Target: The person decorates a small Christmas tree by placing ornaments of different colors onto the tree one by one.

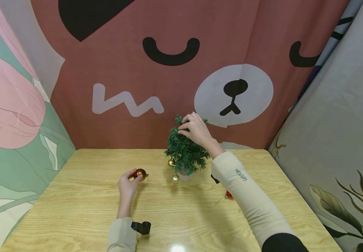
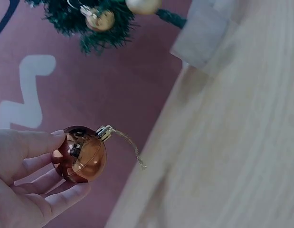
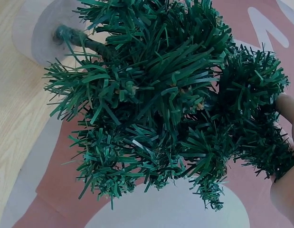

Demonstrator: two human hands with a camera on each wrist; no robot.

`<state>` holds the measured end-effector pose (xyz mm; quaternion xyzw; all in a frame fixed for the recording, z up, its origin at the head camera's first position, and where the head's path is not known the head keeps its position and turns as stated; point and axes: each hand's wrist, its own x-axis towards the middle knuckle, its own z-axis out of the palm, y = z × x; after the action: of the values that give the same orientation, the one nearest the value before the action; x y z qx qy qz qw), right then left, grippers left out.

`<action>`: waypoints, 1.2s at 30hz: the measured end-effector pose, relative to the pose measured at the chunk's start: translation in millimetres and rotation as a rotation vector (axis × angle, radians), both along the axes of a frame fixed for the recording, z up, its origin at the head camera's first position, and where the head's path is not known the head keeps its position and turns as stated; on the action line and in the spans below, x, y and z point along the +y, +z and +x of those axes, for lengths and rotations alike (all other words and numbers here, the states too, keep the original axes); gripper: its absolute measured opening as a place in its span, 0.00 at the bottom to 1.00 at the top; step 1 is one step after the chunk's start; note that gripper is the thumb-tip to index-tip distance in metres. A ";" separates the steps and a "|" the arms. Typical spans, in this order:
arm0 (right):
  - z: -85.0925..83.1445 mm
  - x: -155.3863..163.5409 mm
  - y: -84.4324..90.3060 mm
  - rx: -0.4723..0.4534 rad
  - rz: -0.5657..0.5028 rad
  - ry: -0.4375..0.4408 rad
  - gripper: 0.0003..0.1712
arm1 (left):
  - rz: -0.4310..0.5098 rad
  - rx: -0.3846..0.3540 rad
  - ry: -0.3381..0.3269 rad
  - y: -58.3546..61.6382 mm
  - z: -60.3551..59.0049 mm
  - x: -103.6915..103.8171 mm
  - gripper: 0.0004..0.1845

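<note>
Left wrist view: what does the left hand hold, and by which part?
A shiny copper-coloured ball ornament, pinched round its body by the left hand; its cap and string hang free.

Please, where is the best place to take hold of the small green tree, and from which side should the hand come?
Probably the upper tip of the small green tree, from above and the right, as the right hand pinches it. Its branches there are narrow; lower ones spread wide and carry gold balls.

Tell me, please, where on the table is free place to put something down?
The wooden table is bare left of the left hand and along the near edge. It is crowded around the small tree, its gold balls and the right hand.
</note>
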<state>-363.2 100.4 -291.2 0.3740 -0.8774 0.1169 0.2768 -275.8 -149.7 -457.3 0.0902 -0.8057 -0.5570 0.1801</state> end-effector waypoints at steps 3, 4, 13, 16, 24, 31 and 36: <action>-0.3 -0.4 -0.9 0.006 0.002 0.001 0.07 | 0.007 0.020 0.005 8.3 1.1 3.3 0.19; -0.4 -0.5 -1.2 0.007 0.002 0.001 0.07 | 0.016 0.028 0.002 11.4 1.8 4.8 0.19; 0.3 -0.5 -1.0 0.018 -0.008 0.004 0.07 | 0.123 0.112 -0.028 35.8 6.4 16.4 0.19; -0.3 -0.1 -1.3 0.022 -0.009 0.008 0.07 | 0.136 0.133 -0.041 43.4 8.7 18.8 0.19; -0.4 0.0 -2.2 0.020 -0.020 0.017 0.07 | 0.156 0.243 -0.052 63.7 13.7 25.8 0.19; -0.8 0.3 -2.4 0.018 -0.015 0.013 0.07 | 0.168 0.294 -0.068 76.0 14.9 32.8 0.18; -1.4 0.3 -2.5 0.010 -0.013 0.005 0.07 | 0.184 0.337 -0.087 81.6 15.0 37.0 0.17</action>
<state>-364.6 100.7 -293.7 0.3750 -0.8743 0.1211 0.2834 -260.8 -112.8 -375.7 -0.0230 -0.7129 -0.6428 0.2792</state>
